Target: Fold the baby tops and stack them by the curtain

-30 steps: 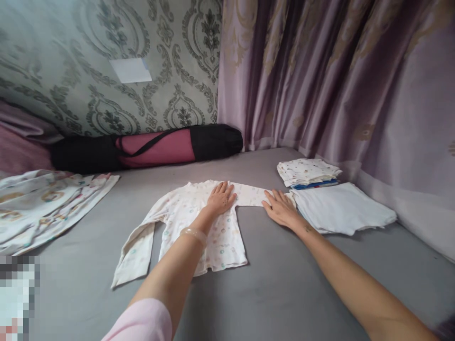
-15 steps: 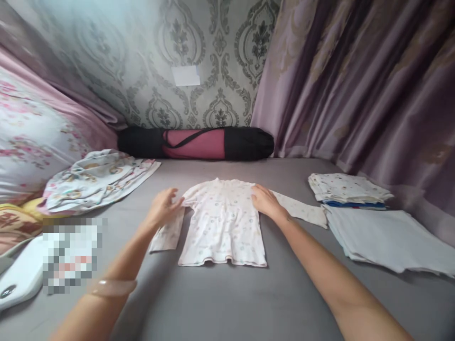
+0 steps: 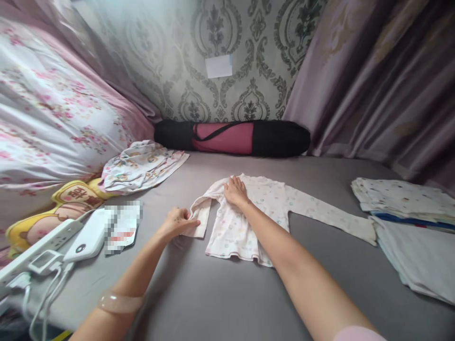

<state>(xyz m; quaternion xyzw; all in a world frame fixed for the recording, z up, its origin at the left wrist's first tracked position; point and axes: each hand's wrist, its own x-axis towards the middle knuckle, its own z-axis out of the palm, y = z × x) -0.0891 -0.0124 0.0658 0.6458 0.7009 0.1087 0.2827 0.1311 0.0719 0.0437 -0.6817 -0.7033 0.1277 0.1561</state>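
Note:
A small white long-sleeved shirt [image 3: 263,201] with a faint print lies spread on the grey sheet, collar away from me. Its right sleeve stretches out to the side, while the left sleeve bends down toward me. My left hand [image 3: 178,222] is closed on the edge of that left sleeve, thumb against the cloth. On the shirt's left shoulder my right hand [image 3: 236,192] rests palm down, fingers laid out flat. My right forearm crosses over the shirt's lower right part and hides some of it.
Folded clothes [image 3: 401,196] and a pale folded cloth [image 3: 419,251] lie at right. On the left are a crumpled printed cloth [image 3: 142,166], a yellow cushion [image 3: 31,222], a white power bank [image 3: 90,237] and a power strip [image 3: 42,248] with cables. A black-and-pink roll bag [image 3: 227,138] lies by the wall.
My right hand has gone from the shirt's right shoulder to its left one. My left hand has come down the left sleeve and closed on it. The view has turned left.

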